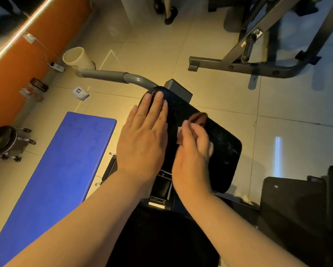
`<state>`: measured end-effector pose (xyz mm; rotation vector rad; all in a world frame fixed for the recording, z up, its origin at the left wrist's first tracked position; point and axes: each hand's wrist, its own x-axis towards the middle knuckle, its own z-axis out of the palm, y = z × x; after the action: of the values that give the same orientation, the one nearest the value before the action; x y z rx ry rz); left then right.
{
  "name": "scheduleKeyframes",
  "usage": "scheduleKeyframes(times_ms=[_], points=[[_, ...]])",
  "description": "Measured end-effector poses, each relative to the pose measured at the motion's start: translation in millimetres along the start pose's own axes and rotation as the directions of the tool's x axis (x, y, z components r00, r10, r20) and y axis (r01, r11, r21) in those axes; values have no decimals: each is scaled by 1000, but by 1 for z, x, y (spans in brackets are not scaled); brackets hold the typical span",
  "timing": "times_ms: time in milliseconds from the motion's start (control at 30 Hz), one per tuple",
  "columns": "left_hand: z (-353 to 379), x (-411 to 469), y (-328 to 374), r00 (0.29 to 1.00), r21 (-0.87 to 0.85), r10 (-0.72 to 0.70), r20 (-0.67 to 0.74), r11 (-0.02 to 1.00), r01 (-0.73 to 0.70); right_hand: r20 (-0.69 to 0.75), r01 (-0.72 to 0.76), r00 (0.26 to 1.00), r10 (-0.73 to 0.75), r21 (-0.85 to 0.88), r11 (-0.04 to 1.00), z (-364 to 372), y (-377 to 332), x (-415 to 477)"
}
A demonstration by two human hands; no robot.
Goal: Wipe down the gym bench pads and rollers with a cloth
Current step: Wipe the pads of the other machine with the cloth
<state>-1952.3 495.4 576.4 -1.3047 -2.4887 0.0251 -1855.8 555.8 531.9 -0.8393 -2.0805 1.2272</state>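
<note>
Currently the cloth (pixel 198 120) is pinched in the curled right hand (pixel 192 151) on the black pad (pixel 225 149), which is steadied by the flat, straight-fingered left hand (pixel 144 139). Far edge likely gets missed if strokes are kept short.

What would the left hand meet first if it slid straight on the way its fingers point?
The left hand, flat on the black pad, would run off its far edge and probably meet the grey tube; depth unclear.
</note>
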Motion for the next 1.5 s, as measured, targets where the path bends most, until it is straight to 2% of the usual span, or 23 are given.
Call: scheduleKeyframes(times_ms=[67,133,233,300,333,367,400,467,533,667,733,767,800,867,1000,1067,1133,1200,1267,1333,1367,1400,1500], points=[[1,-1,-1,1000,36,20,22,999,-21,90,-1,996,-6,77,997,7,-8,6],[2,-2,-1,999,33,36,23,999,-36,116,64,991,-62,-20,998,3,-10,22],[4,-2,0,1000,2,23,6,1000,-23,3,148,989,-150,-180,973,-2,20,25],[5,-2,0,1000,6,17,15,1000,-17,-196,-110,975,101,-38,993,-13,33,20],[5,-2,1,1000,19,13,26,1000,-14,-249,-276,922,297,117,954,-17,34,16],[5,-2,1,999,35,9,38,999,-10,-276,-327,901,334,72,942,-22,39,9],[5,-2,1,999,50,3,49,999,-5,-255,-397,864,434,187,899,-20,36,2],[5,-2,2,998,66,-5,58,998,1,-200,-371,894,400,166,914,-15,25,-7],[3,-3,4,999,78,4,55,997,-8,-73,-151,984,161,121,981,-5,16,-8],[0,-3,9,998,97,4,61,995,-10,-2,5,1000,-5,-122,993,-13,33,7],[-1,-3,11,998,82,-9,63,997,4,-172,-226,957,234,66,972,-24,46,8],[-1,-3,12,998,79,-12,66,997,6,-242,-380,876,416,184,907,-27,54,6],[-1,-3,13,998,79,-13,68,997,7,-264,-446,824,501,245,861,-31,61,3],[-2,-4,15,997,85,-16,72,996,10,-229,-495,814,534,207,844,-31,65,-11],[-1,-5,21,997,105,-15,78,994,7,-126,-263,954,271,73,962,-14,59,-21],[-2,-5,23,996,116,-3,84,993,-7,-32,-181,983,180,-22,983,-17,58,-5],[-3,-5,26,995,126,4,96,992,-16,-69,-149,987,144,-76,986,-27,68,6],[-4,-5,28,995,136,5,99,991,-18,-208,-267,944,256,-26,963,-35,86,6],[-5,-5,30,994,156,6,111,988,-23,-304,-513,767,565,238,825,-43,98,-1],[-5,-5,32,991,169,12,130,985,-34,-205,-631,605,770,467,620,-49,99,-17],[-5,-6,33,990,170,17,143,985,-41,-148,-646,601,785,488,587,-49,90,-22],[-5,-7,36,986,174,31,164,983,-60,-98,-622,654,750,495,607,-49,79,-26],[2,-18,52,950,244,135,283,947,-207,-90,-470,859,504,254,845,-41,67,-17]])
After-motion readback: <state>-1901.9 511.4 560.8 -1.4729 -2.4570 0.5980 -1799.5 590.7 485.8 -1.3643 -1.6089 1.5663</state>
